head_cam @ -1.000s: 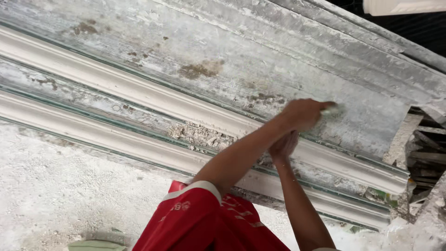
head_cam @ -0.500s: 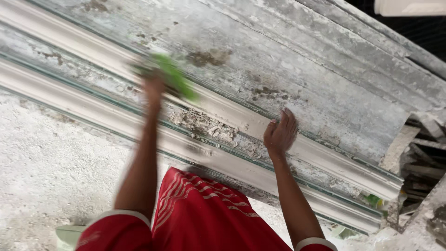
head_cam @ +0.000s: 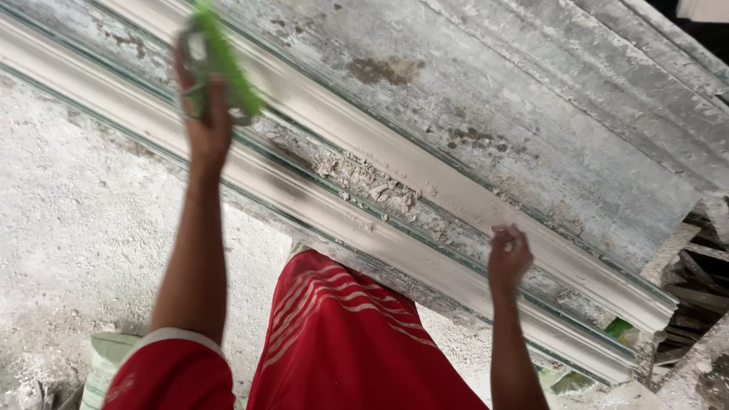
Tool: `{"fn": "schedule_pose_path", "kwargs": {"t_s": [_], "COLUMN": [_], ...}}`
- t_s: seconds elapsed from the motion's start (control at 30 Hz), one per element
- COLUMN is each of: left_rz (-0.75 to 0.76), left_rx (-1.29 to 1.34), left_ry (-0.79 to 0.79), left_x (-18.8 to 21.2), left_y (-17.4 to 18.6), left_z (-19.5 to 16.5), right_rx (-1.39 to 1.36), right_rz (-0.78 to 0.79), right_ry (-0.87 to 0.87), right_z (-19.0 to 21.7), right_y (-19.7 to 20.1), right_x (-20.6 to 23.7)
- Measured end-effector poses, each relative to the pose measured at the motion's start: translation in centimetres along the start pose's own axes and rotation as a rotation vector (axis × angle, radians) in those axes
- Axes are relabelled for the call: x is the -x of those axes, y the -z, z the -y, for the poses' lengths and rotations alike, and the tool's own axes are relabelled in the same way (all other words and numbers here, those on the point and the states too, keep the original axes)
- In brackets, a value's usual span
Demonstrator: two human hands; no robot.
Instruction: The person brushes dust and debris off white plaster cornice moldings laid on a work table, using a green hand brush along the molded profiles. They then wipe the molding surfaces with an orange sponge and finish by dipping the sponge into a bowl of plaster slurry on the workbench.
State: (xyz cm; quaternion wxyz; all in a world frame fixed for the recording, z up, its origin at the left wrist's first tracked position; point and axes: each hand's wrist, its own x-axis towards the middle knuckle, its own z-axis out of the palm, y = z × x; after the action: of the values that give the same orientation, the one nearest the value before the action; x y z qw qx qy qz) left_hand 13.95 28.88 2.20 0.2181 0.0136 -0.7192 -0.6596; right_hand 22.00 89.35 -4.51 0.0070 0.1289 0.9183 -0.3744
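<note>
My left hand (head_cam: 203, 114) is raised at the upper left and grips a green plastic tool (head_cam: 220, 61), blurred by motion, over a long white plaster moulding (head_cam: 425, 175) that runs diagonally across the view. My right hand (head_cam: 507, 258) hovers lower right at the moulding's near edge, with its fingers curled in and nothing visible in them. Crumbly plaster debris (head_cam: 372, 186) lies in the groove of the moulding between the two hands.
My red shorts (head_cam: 342, 342) fill the bottom centre. Rough grey concrete floor (head_cam: 68, 212) lies to the left, with a pale sack (head_cam: 106, 364) at the bottom left. Stacked boards and rubble (head_cam: 695, 304) sit at the right edge.
My left hand swept the green tool from the right end of the moulding to the far upper left. My right hand went from spread fingers to curled.
</note>
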Motion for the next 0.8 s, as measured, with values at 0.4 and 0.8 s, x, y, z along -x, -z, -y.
{"fn": "schedule_pose_path", "kwargs": {"t_s": [0.4, 0.8], "left_rz": [0.644, 0.112], "left_rx": [0.212, -0.025], "left_ry": [0.514, 0.169], "left_x": [20.1, 10.6], "left_y": [-26.5, -8.5], "left_z": [-0.5, -3.7], "right_rx": [0.267, 0.247], "right_rz": [-0.055, 0.072], "right_ry": [0.333, 0.138], "right_z": [3.8, 8.6], "right_y": [-7.3, -5.7], "right_x": [3.6, 9.9]}}
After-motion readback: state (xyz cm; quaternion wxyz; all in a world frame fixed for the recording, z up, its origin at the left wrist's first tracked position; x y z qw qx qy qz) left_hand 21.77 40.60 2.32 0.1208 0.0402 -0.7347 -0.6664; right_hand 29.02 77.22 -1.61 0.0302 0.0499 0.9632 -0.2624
